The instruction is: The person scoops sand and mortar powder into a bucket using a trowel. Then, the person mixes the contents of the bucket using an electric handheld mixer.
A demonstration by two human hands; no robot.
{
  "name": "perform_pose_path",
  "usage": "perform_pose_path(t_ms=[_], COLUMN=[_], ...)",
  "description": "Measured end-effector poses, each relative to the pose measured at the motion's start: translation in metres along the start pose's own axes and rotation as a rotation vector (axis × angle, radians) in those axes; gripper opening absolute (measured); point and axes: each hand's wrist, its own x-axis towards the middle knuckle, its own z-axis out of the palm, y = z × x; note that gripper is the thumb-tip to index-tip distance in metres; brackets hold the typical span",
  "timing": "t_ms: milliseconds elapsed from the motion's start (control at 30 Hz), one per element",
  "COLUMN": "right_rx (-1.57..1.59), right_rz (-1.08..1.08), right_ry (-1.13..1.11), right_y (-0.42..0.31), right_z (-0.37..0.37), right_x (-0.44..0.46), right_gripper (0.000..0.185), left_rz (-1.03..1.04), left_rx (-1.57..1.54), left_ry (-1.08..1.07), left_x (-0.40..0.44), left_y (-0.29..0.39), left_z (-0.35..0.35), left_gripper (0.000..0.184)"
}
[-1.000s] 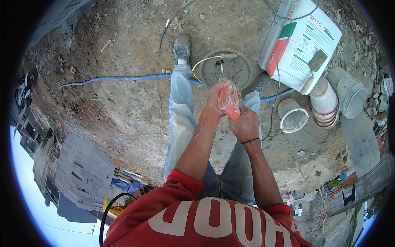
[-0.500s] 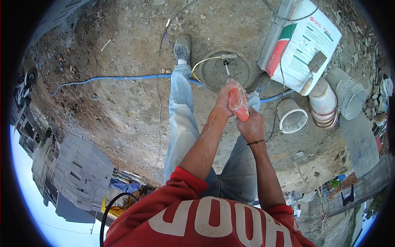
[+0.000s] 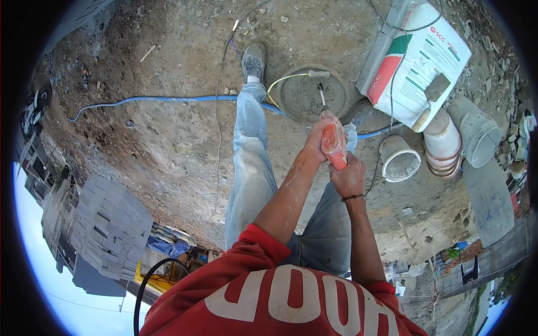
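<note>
A dusty red power drill (image 3: 334,147) is held in both hands, its shaft pointing away from me. My left hand (image 3: 316,137) wraps round its front part, and my right hand (image 3: 349,178) grips its rear end. The metal shaft (image 3: 322,98) reaches down into wet grey mortar (image 3: 305,96) in a round tub (image 3: 287,108) set between my feet. A yellow-handled tool (image 3: 318,74) lies across the tub's rim. Whatever is at the shaft's tip is mostly sunk in the mortar.
A white mortar bag (image 3: 421,64) with a trowel (image 3: 436,89) on it lies at the upper right. Near it stand a bucket (image 3: 400,162), stacked buckets (image 3: 443,137) and a clear pail (image 3: 481,140). A blue hose (image 3: 168,99) and thin cables cross the ground. Grey blocks (image 3: 112,218) are piled at left.
Both hands and the drill have moved to the right. The shaft has shifted from the tub's middle toward its right side. Both hands stay on the drill.
</note>
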Motion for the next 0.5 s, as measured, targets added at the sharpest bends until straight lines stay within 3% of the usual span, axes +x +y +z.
perform_pose_path(t_ms=[500], right_rx=[-0.055], right_rz=[0.055], right_ry=[-0.071], right_y=[0.017], right_z=[0.002], right_x=[-0.010], right_gripper=[0.024], left_rz=[-0.003], left_rx=[0.044], left_ry=[-0.011], left_x=[-0.001], left_y=[-0.014], left_z=[-0.012], left_gripper=[0.015])
